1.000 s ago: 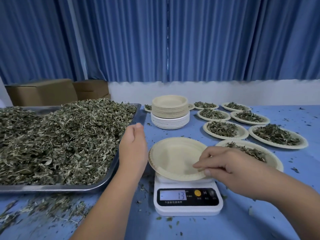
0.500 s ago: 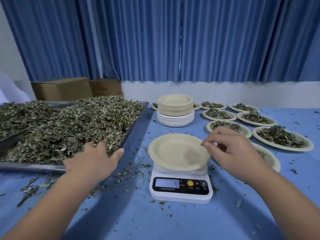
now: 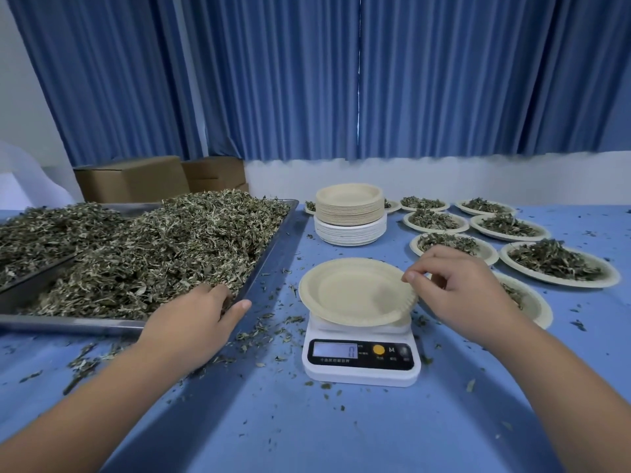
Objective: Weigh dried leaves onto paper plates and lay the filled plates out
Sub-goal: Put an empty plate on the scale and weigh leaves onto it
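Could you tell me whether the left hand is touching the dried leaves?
Touching: head view shows the left hand, fingers buried in the dried leaves.

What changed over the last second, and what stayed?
The left hand moved from beside the empty plate leftward to the tray, fingers now in the dried leaves. The scale display fell from 13 to 0. The right hand stayed at the plate's rim.

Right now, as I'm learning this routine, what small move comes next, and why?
Probably the left hand gathers dried leaves and carries them to the empty plate, since the scale reads 0 and that hand's fingers are at the pile.
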`<action>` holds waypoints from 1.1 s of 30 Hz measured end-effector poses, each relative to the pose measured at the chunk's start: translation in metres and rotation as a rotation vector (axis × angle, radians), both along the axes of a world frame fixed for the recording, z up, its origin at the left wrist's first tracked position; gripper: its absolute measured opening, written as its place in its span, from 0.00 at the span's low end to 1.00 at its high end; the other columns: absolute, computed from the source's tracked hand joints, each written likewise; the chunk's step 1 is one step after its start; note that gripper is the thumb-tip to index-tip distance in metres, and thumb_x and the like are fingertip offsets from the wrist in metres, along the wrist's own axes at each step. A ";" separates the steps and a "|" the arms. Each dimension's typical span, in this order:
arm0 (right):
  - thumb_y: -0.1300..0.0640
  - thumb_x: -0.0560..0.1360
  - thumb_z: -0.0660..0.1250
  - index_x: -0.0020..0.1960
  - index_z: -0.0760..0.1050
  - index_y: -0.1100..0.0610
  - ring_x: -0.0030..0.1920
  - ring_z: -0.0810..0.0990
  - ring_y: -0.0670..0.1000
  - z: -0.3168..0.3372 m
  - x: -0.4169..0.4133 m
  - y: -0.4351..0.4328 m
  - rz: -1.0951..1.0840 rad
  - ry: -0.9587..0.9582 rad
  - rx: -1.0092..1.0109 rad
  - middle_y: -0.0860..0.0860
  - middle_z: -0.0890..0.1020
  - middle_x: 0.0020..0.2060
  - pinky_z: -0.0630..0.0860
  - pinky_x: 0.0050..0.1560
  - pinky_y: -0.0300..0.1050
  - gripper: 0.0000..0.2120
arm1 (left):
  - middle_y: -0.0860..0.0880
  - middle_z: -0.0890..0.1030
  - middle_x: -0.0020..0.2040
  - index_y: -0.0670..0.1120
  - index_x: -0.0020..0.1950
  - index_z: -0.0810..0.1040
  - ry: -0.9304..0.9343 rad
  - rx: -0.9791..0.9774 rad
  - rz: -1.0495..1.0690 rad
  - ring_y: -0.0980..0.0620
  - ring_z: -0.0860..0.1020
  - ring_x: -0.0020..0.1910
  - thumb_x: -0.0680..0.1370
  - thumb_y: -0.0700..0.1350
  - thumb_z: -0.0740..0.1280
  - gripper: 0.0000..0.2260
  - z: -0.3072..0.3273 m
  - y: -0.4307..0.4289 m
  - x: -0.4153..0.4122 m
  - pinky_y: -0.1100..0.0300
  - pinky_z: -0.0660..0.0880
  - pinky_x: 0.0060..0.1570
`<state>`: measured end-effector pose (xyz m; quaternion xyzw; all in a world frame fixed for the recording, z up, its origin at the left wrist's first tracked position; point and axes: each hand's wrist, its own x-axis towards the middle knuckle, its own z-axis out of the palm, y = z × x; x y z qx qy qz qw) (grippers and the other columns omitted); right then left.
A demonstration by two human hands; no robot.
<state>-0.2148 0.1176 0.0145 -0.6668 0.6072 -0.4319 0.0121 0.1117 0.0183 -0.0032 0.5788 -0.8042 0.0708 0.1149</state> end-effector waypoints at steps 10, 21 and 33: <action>0.59 0.75 0.68 0.37 0.79 0.45 0.32 0.72 0.43 -0.002 -0.003 -0.002 -0.022 -0.002 -0.004 0.44 0.77 0.39 0.65 0.35 0.28 0.12 | 0.49 0.77 0.26 0.59 0.48 0.72 0.230 0.132 -0.181 0.57 0.69 0.21 0.65 0.74 0.52 0.25 0.007 -0.014 0.017 0.61 0.66 0.25; 0.60 0.75 0.68 0.38 0.81 0.49 0.33 0.73 0.45 -0.003 -0.003 -0.003 -0.037 0.000 0.003 0.46 0.78 0.39 0.66 0.34 0.29 0.10 | 0.51 0.77 0.26 0.56 0.42 0.77 0.291 0.119 -0.222 0.57 0.68 0.21 0.76 0.59 0.64 0.09 0.018 -0.037 0.028 0.61 0.65 0.24; 0.60 0.75 0.68 0.36 0.79 0.44 0.34 0.73 0.46 -0.003 -0.003 -0.004 -0.027 -0.006 -0.029 0.47 0.79 0.39 0.66 0.34 0.29 0.13 | 0.56 0.76 0.43 0.52 0.48 0.77 0.032 -0.145 -0.266 0.57 0.74 0.42 0.68 0.70 0.50 0.27 0.047 -0.051 0.022 0.59 0.71 0.42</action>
